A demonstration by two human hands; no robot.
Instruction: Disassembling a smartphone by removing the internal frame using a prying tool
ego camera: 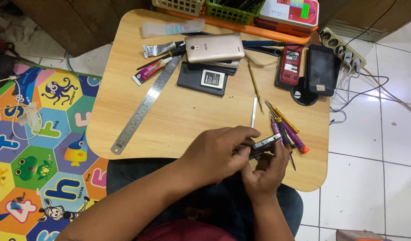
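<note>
Low wooden table, near edge: left hand and right hand both pinch a small phone frame, long axis slanting up-right, just beside the screwdrivers there

Left of your hands the surface lies bare up to the steel ruler; just right, screwdrivers crowd the way, a metal spudger lies straight ahead, and phones block the far edge

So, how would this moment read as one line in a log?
left hand: grip on small phone | right hand: grip on same phone | screwdrivers beside | wooden table
</note>
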